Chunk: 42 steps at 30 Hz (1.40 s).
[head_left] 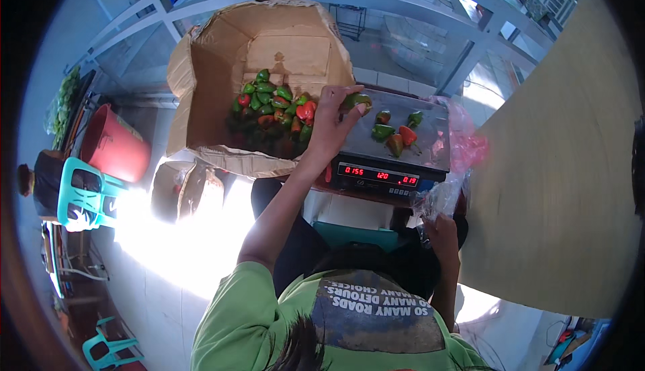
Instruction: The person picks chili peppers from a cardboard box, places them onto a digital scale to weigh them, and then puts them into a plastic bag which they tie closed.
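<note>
My left hand point(331, 117) is closed around a green pepper point(356, 102) over the left edge of a digital scale point(430, 149). Several green and reddish peppers point(395, 144) lie on the scale's metal plate. To the left of that hand, a cardboard box point(289, 43) with torn flaps holds a heap of mostly green peppers point(267, 100), a bright red one among them. Lower right, by the scale's front corner, my right hand point(441, 232) grips a crumpled clear plastic bag point(438, 200).
Pink plastic bags point(467, 144) bunch at the scale's right side. A curved wooden panel point(551, 163) rises on the right, and a white railing point(396, 2) runs behind the box. A smaller carton point(176, 186), a red bin point(115, 144) and a teal chair point(84, 193) stand at left.
</note>
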{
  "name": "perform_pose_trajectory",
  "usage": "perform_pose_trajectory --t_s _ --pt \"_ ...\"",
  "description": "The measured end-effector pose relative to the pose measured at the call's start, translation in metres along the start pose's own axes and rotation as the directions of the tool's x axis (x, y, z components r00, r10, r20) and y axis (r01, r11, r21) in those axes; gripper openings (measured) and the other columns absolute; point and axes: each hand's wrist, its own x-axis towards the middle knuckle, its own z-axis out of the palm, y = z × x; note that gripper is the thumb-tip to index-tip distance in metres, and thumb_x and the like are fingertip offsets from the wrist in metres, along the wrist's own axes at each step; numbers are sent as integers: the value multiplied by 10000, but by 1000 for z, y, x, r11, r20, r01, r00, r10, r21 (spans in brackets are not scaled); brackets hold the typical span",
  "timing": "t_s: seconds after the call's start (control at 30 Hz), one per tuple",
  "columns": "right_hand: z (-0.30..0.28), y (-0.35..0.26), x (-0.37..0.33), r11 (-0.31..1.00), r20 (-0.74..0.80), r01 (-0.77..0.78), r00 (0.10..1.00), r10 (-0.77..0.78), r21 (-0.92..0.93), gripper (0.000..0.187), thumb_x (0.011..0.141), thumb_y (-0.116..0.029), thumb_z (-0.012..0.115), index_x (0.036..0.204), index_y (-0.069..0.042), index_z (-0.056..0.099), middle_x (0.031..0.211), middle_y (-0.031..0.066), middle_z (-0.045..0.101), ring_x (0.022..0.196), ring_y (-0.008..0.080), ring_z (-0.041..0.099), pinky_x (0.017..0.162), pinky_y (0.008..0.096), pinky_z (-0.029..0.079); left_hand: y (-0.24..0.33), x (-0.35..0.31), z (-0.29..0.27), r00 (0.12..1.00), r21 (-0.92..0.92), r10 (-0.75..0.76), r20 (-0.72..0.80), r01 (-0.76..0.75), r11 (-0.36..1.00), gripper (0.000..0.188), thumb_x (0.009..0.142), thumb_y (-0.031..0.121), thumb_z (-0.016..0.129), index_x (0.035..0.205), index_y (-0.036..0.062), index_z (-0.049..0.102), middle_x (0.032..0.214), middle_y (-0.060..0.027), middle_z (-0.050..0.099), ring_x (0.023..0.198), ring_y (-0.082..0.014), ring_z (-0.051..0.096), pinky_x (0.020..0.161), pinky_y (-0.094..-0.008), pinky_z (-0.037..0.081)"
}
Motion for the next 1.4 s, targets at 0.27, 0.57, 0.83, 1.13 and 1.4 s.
perform_pose_trajectory --t_s 0.27,0.57,0.83,1.13,1.4 --pt "4 -3 6 998 27 -47 999 46 44 212 750 -148 600 759 50 525 685 222 527 688 406 527 562 422 387 -106 19 -88 940 167 -253 -229 294 941 344 771 272 640 974 6 558 871 -98 520 809 -191 519 688 -296 420" --pt "0 -18 13 996 39 -72 997 69 60 274 761 -179 607 685 53 484 617 213 497 581 376 487 519 408 357 -166 38 -116 734 -362 -668 125 660 658 354 844 279 536 1037 -18 518 936 -124 575 783 -202 606 689 -288 492" --pt "3 -23 17 999 32 -32 999 31 35 305 758 -187 616 653 56 463 592 215 470 554 370 465 504 409 338 -271 25 -112 910 705 -384 155 170 688 445 768 261 570 1118 9 465 1023 -174 555 875 -311 580 715 -388 482" --pt "6 -17 15 996 54 -79 996 77 39 314 744 -188 632 640 53 461 608 228 472 584 393 465 520 411 350 -226 19 -102 841 883 -534 -87 313 349 396 748 345 590 1043 94 508 1184 -169 448 893 -325 571 752 -435 468" --pt "5 -17 14 998 39 -44 998 43 39 308 746 -183 626 649 45 443 612 227 459 583 400 453 523 433 339 -224 40 -135 880 550 -463 -101 438 711 367 774 391 560 939 63 554 845 -171 609 830 -300 589 689 -382 451"
